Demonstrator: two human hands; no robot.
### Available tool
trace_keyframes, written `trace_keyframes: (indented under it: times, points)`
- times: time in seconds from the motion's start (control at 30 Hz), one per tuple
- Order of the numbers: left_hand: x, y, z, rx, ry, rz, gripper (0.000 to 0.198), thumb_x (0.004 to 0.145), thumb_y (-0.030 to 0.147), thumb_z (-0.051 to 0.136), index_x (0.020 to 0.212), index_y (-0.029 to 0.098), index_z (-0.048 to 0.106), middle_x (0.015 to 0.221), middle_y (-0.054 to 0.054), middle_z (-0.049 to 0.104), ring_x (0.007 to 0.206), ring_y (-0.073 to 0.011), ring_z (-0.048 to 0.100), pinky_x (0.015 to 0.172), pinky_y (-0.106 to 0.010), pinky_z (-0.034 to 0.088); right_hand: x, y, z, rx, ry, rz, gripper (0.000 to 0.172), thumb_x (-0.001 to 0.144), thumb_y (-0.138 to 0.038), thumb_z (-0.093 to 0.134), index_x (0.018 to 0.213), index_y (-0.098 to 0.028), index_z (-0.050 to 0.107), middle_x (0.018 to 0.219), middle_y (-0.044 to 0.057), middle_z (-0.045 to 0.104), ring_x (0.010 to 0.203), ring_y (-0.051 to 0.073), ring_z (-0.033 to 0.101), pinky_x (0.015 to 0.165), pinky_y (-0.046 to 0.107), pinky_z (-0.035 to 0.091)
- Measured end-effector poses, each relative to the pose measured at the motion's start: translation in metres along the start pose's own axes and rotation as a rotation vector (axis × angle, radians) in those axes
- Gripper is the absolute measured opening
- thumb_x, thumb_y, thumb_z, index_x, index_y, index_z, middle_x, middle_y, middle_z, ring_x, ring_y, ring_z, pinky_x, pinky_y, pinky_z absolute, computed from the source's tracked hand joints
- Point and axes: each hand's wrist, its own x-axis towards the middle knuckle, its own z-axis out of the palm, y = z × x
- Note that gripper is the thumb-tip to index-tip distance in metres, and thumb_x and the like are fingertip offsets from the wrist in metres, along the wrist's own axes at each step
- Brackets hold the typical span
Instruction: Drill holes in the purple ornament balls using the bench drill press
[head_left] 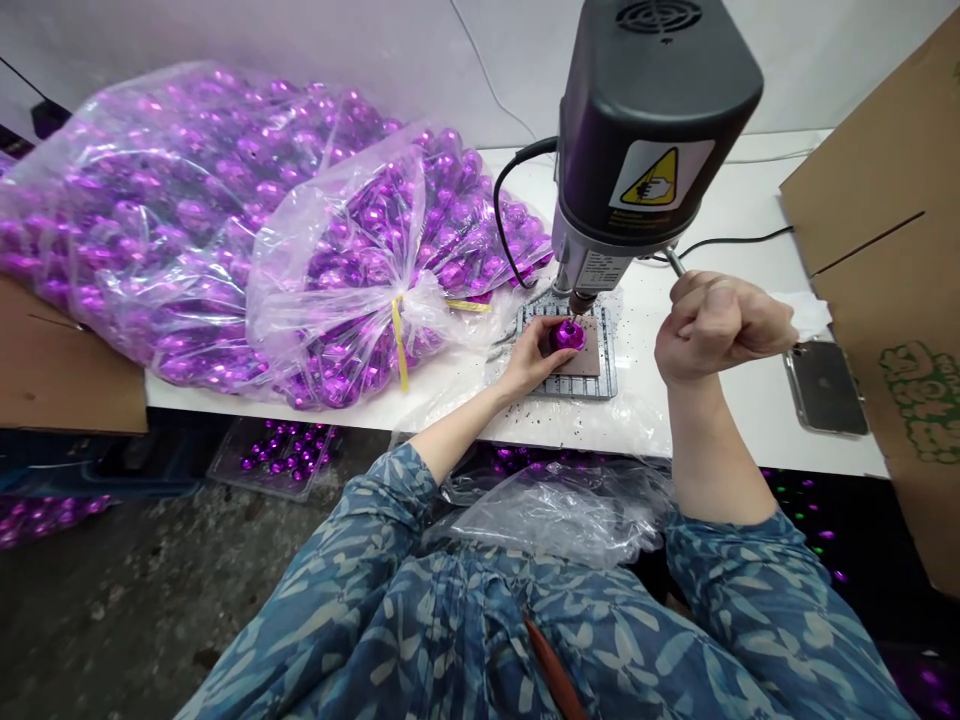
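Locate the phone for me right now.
In the head view, the phone lies on the white table at the right, between the person's right hand and the cardboard box.

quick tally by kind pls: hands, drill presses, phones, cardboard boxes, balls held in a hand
Hands: 2, left hand and right hand
Drill press: 1
Phone: 1
Cardboard boxes: 2, left box and right box
Held purple ball: 1
Total: 7
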Motion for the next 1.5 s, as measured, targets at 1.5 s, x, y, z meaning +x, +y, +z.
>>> trace_keyframes:
  times: [1.5]
  points:
    - [0.037,0.047,-0.106,0.135,0.134,-0.256,0.047,0.096,0.041,0.080,0.132,0.017,0.063,0.112,-0.014,0.076,0.105,-0.0280,0.074,0.100,-0.050,0.061,0.095,-0.010,0.059,-0.012,0.005,0.443,0.083,0.065,-0.091,0.065,0.057,-0.023,0.019,0.040,-0.008,0.025,0.034,0.001,0.022,0.038,0.027,0.009]
